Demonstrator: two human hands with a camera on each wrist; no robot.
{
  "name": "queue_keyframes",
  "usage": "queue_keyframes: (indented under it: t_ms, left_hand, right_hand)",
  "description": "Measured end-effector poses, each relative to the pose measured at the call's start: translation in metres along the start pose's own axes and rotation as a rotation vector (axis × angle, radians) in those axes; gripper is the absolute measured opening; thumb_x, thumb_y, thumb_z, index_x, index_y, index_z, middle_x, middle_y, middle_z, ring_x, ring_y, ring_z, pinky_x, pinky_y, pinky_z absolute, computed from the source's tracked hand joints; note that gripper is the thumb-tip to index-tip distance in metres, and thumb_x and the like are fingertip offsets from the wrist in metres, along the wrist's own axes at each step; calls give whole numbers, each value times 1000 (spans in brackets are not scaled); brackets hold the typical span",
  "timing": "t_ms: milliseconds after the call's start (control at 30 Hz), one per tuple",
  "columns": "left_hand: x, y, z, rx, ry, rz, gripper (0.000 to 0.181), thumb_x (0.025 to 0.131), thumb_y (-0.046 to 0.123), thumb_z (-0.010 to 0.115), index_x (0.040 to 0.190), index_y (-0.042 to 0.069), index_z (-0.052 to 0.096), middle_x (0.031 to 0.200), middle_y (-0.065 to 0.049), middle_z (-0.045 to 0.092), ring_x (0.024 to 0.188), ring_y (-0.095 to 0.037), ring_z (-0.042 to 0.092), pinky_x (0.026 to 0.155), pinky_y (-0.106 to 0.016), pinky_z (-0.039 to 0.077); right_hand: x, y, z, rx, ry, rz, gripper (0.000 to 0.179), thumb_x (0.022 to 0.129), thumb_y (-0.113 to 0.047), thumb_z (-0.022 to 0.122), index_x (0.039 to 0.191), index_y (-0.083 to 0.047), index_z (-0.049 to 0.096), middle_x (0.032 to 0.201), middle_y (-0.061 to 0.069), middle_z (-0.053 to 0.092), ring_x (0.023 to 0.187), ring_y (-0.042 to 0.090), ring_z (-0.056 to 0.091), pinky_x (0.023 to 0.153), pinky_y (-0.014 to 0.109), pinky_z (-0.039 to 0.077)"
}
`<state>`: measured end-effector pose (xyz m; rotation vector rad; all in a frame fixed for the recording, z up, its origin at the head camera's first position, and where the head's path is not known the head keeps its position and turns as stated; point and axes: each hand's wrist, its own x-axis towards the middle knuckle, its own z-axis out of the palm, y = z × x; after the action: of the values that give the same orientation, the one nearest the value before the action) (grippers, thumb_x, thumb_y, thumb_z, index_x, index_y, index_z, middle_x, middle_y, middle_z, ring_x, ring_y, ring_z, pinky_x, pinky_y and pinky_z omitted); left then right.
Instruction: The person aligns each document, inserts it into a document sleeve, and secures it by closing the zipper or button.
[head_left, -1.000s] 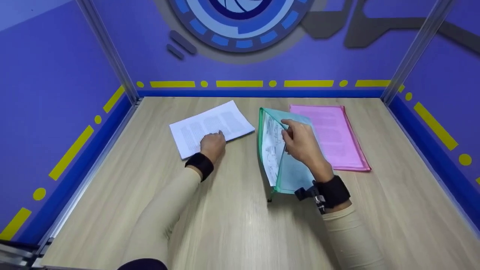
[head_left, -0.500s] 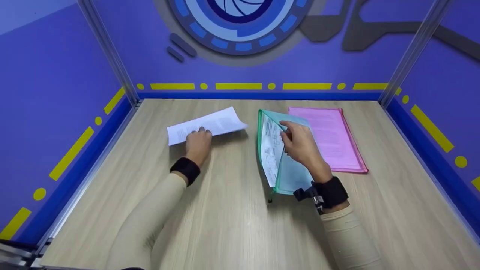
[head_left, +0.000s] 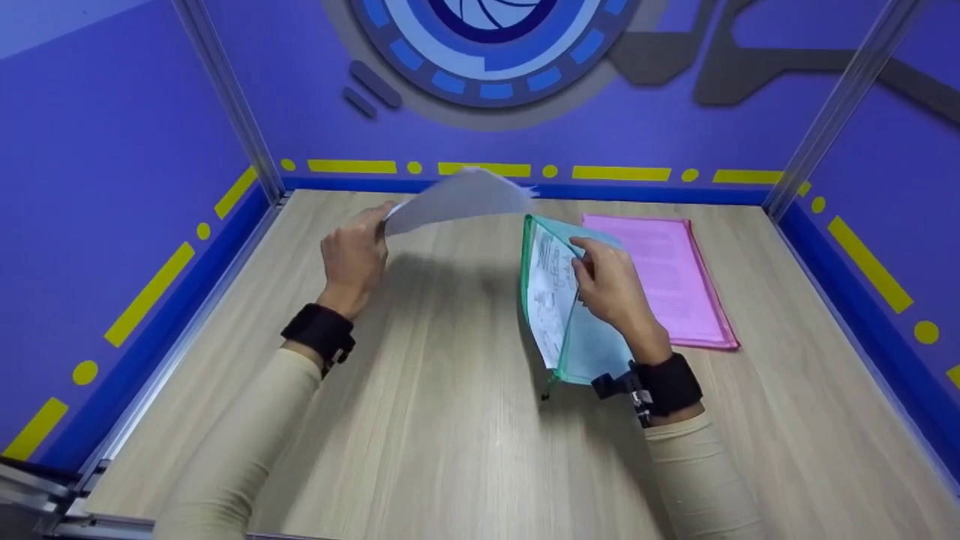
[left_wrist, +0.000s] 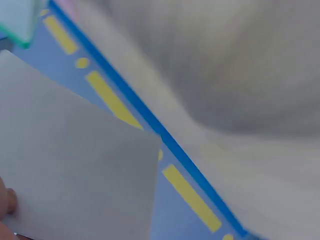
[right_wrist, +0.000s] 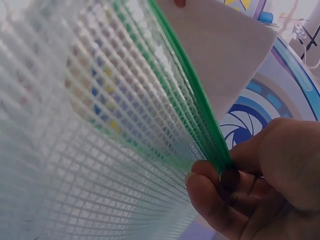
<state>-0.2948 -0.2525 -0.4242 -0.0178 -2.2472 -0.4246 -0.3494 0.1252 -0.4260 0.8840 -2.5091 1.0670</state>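
Note:
My left hand [head_left: 354, 253] grips a stack of white paper [head_left: 461, 201] by its left end, raised above the table with the far end reaching toward the green pouch. In the left wrist view the sheet [left_wrist: 75, 155] looks blank and a fingertip shows at its edge. My right hand [head_left: 611, 281] pinches the green-edged zip pouch [head_left: 592, 345] by its upper edge, keeping its mouth spread. A printed sheet [head_left: 546, 296] shows inside the mouth. The right wrist view has thumb and fingers on the green zip edge [right_wrist: 200, 100] of the mesh pouch.
A pink zip pouch [head_left: 675, 277] with a printed sheet inside lies flat behind and right of the green one. Blue-purple panels [head_left: 480, 142] wall in the wooden table [head_left: 450, 420] at the back and sides.
My left hand has picked the paper up off the table, moved left and up, and swung the sheets toward the green pouch. The right hand has kept its hold on the pouch.

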Motion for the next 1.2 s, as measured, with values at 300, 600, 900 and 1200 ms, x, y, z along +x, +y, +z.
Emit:
queue_keyframes:
  t_ms: [300, 600, 900, 1200]
  left_hand:
    - [2, 20, -14, -409, -97, -300, 29, 109, 21, 62, 126, 2, 76, 100, -18, 78, 70, -25, 63, 66, -32, 42]
    - [2, 25, -15, -809, -331, -706, 39, 110, 21, 59, 137, -7, 64, 116, -22, 70, 93, -24, 71, 73, -29, 58]
    - [-12, 23, -16, -871, -520, -804, 43, 112, 23, 56, 146, -3, 57, 128, -20, 66, 103, -23, 71, 80, -34, 62]
    - [-28, 41, -20, -912, -574, -794, 40, 112, 16, 55, 144, -6, 57, 120, -22, 69, 97, -24, 73, 77, -34, 63]
  right_hand:
    - [-1, 2, 0, 9, 28, 27, 36, 106, -2, 60, 141, 7, 62, 76, 11, 68, 56, 18, 60, 51, 29, 49]
    - [-1, 3, -1, 17, 60, 13, 36, 104, 0, 61, 139, 8, 63, 71, 9, 68, 53, 18, 62, 51, 29, 49]
    - [1, 2, 0, -1, 60, 9, 36, 104, 1, 61, 139, 9, 63, 79, 15, 72, 56, 20, 63, 52, 31, 49]
    - [0, 1, -1, 1, 50, 45, 36, 105, -2, 60, 141, 7, 63, 85, 16, 72, 62, 22, 61, 57, 34, 49]
